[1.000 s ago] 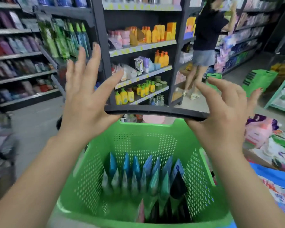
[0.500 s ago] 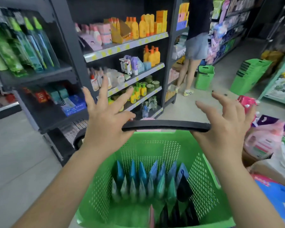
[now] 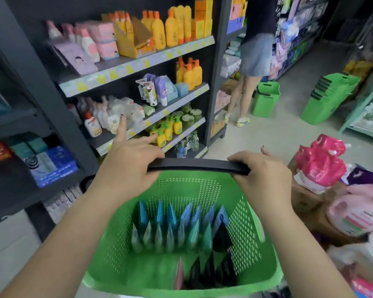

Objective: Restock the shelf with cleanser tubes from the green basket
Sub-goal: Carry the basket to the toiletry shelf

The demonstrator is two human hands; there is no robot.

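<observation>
Two hands (image 3: 129, 166) on basket handle (image 3: 197, 165), grey floor (image 3: 284, 130), stocked shelves (image 3: 136, 63)

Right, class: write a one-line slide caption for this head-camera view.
Both hands, left hand and right hand, on the black handle of a green basket holding cleanser tubes.

dark shelving (image 3: 136, 63) stocked with bottles — pale grey floor (image 3: 284, 125) beyond.
</observation>
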